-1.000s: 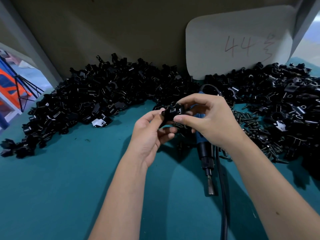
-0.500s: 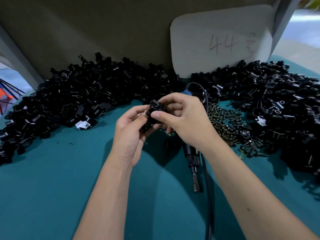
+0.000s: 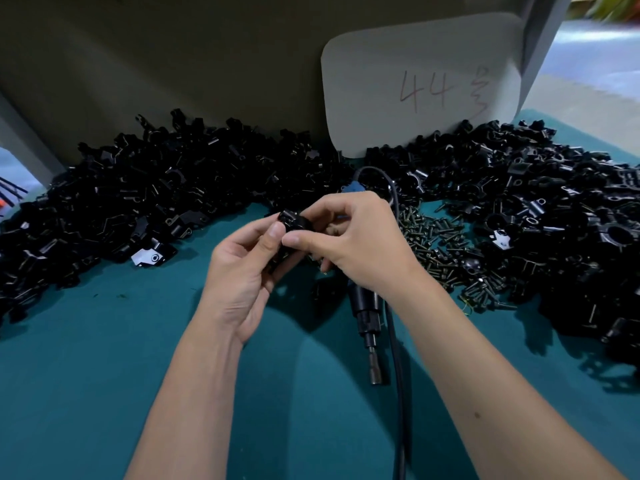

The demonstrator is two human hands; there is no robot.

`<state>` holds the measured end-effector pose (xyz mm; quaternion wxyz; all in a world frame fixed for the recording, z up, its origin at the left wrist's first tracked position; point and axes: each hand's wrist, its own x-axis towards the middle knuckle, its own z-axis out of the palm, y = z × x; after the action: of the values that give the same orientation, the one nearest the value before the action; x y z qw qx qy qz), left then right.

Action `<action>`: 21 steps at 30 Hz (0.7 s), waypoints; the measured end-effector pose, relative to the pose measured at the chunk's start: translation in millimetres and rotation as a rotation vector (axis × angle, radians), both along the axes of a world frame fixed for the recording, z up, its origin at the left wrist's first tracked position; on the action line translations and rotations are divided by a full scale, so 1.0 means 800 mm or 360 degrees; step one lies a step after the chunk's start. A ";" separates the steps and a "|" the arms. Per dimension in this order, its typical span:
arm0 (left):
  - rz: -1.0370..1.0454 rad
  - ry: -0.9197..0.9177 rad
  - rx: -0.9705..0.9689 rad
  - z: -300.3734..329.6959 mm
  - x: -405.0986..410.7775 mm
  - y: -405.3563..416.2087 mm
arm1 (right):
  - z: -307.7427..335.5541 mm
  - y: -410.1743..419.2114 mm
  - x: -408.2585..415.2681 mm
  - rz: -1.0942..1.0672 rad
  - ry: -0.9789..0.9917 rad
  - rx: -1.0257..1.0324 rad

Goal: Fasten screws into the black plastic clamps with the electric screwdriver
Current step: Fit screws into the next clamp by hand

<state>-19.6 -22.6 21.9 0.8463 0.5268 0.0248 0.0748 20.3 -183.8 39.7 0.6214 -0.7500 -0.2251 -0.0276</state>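
A black plastic clamp (image 3: 294,223) is held above the teal table between both hands. My left hand (image 3: 249,268) grips it from below with thumb on its left side. My right hand (image 3: 349,244) pinches it from the right with thumb and forefinger. The electric screwdriver (image 3: 367,317) lies on the table under my right hand, its bit pointing toward me, its black cable (image 3: 398,393) running down the table. A heap of dark screws (image 3: 443,244) lies just right of my right hand. Whether a screw sits in the clamp is hidden.
Large piles of black clamps spread along the back left (image 3: 145,202) and right (image 3: 540,216) of the teal table (image 3: 104,375). A white card marked "44" (image 3: 422,88) leans on the grey back panel. One clamp with a pale face (image 3: 152,258) lies at the left pile's edge.
The head view has swung, so everything sits further left in frame. Both hands keep hold of the clamp and have turned it slightly between the fingers.
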 end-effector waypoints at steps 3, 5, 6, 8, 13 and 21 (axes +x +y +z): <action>-0.0065 0.0023 -0.0023 0.001 0.000 -0.009 | 0.005 -0.013 0.004 0.0046 -0.0013 -0.0046; -0.0076 0.0035 -0.0069 0.001 0.000 -0.018 | 0.011 -0.021 0.005 0.0088 0.0021 -0.0099; -0.0075 0.0034 -0.0086 0.000 0.000 -0.024 | 0.015 -0.026 0.006 0.0104 0.0048 -0.0128; -0.0074 0.0032 -0.0127 0.000 -0.001 -0.037 | 0.024 -0.039 0.010 0.0063 0.0106 -0.0180; -0.0023 0.0110 -0.0212 0.000 -0.001 -0.063 | 0.034 -0.118 0.026 -0.0543 0.0101 -0.0980; 0.0020 0.0168 -0.0142 -0.006 0.000 -0.067 | 0.009 -0.126 0.029 -0.0507 0.0264 -0.1401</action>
<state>-19.6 -76.4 17.3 0.8660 0.4916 0.0759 0.0510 43.2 -284.5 47.1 0.2485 -0.9668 -0.0470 0.0355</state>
